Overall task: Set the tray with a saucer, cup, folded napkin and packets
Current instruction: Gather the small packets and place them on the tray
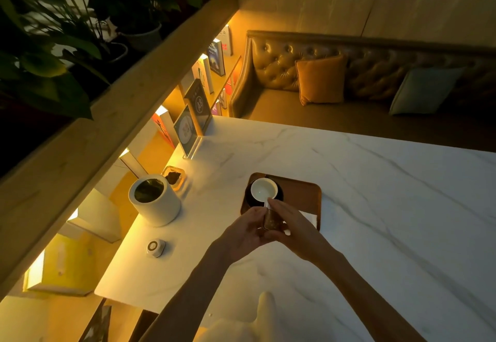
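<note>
A brown wooden tray (303,191) lies on the white marble table (375,207). At its left end a white cup (263,188) stands on a dark saucer (279,192). A white folded napkin (308,218) lies at the tray's near side, partly hidden by my hands. Both hands meet over the tray's near edge and hold small brown packets (271,219) between them. My left hand (245,230) grips them from the left, and my right hand (291,223) covers them from the right with fingers reaching toward the cup.
A white cylindrical container (154,199) with dark contents stands at the table's left, a small amber dish (174,176) behind it. A round call button (155,247) lies nearer. Menu stands (192,124) sit at the far left corner. A tufted sofa with cushions (322,78) lies beyond.
</note>
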